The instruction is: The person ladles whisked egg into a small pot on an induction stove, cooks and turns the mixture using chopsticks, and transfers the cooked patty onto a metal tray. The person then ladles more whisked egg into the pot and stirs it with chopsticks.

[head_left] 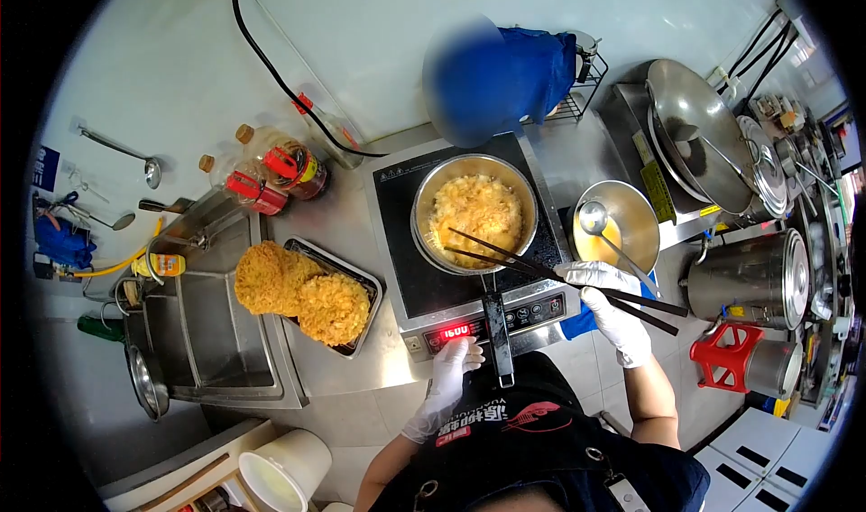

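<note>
My right hand (613, 309), in a clear glove, is closed round a pair of long dark chopsticks (541, 268). Their tips reach over a golden frying cake (475, 210), which bubbles in a steel saucepan (529, 178). The saucepan stands on an induction cooker (397, 268) with a lit red display, its black handle (497, 327) pointing toward me. Beside that handle, at the cooker's front edge, my gloved left hand (454, 368) has its fingers stretched out and holds nothing. To the right, a ladle (594, 217) rests in a steel bowl (645, 214) with yellow liquid.
Golden fried cakes (333, 308) lie on a black tray (372, 286) left of the cooker. Beyond are a sink (216, 332) and bottles (293, 165). A blue cloth (541, 70) hangs behind; a wok (695, 97), a large pot (740, 277) and a red stool (726, 359) stand right.
</note>
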The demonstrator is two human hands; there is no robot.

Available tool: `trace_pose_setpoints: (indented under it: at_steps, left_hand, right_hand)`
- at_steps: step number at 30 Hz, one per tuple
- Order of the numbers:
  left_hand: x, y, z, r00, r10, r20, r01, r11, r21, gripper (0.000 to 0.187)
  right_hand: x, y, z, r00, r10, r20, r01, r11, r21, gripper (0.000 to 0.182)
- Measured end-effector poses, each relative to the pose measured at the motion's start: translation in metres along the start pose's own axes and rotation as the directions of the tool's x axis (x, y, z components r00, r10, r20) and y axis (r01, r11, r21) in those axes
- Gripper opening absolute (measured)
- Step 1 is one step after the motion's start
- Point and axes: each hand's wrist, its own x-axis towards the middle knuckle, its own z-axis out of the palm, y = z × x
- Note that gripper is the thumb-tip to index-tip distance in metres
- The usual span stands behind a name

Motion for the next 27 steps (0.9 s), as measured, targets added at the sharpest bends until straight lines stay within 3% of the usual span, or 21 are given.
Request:
trace_pose_setpoints:
  at_steps: [11,14,20,27]
  left_hand:
    - [-0.001,-0.001,-0.001,1.0,0.004,-0.006,-0.003,1.0,0.028,0.039]
    - [0.001,-0.003,-0.002,1.0,0.007,0.005,-0.007,1.0,0.017,0.031]
    - [0.0,0.0,0.0,1.0,0.019,0.018,-0.019,1.0,0.023,0.039]
    - [0.004,-0.005,-0.004,1.0,0.025,0.016,-0.025,1.0,0.007,0.032]
  right_hand:
    - [-0.001,0.001,0.0,0.999,-0.033,-0.002,0.033,0.999,-0.015,0.022]
    - [-0.003,-0.006,-0.006,0.999,-0.042,-0.011,0.042,0.998,-0.04,0.021]
    - [-0.008,-0.033,-0.032,0.972,-0.16,-0.174,0.127,0.974,-0.186,0.028]
    - [0.008,-0.057,-0.027,0.995,-0.096,-0.008,0.087,0.93,-0.357,0.027]
